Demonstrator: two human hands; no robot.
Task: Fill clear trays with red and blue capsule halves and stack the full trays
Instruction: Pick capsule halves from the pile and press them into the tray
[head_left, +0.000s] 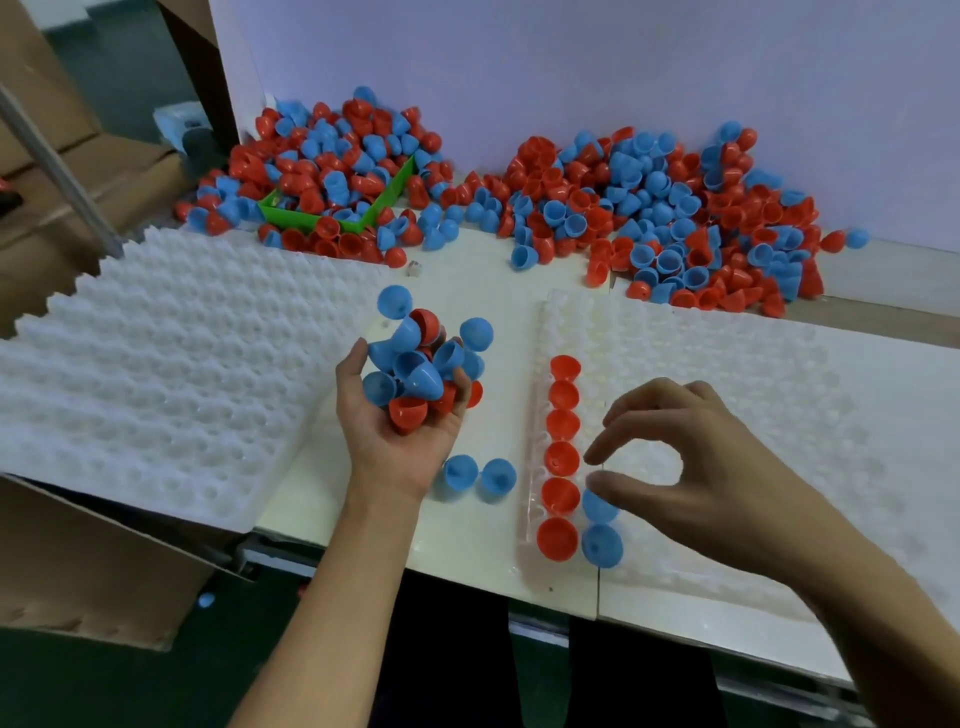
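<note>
On the white bench (483, 556), head view: a clear tray (727, 395) lies to the right, its near-left column filled with six red halves (562, 454), dome up. Beside that column, in the next one, sit two blue halves (601, 543) at the near end, touching the red ones.

Left hand (400, 431): palm up, just left of the tray and above the bench, fingers (460, 387) curled round a heaped handful (421, 364) of blue and red halves; several blue ones stand proud of the heap.

Right hand (691, 467): poised over the tray's near part, thumb and forefinger bent toward each other with a gap between their tips, just above the upper blue half in the second column. Whether the thumb touches that half cannot be told; nothing is clearly held.

Two loose blue halves (478, 477) rest on the bench between the left wrist and the tray's left edge.

Far side of the bench: two large piles of mixed red and blue halves, a left pile (332, 171) and a right pile (691, 218), lie against a pale wall (571, 67). A green box (311, 221) sits in the left pile, partly buried.

Left of the bench: a stack of white dimpled trays (171, 374), overhanging a cardboard box (93, 571).
</note>
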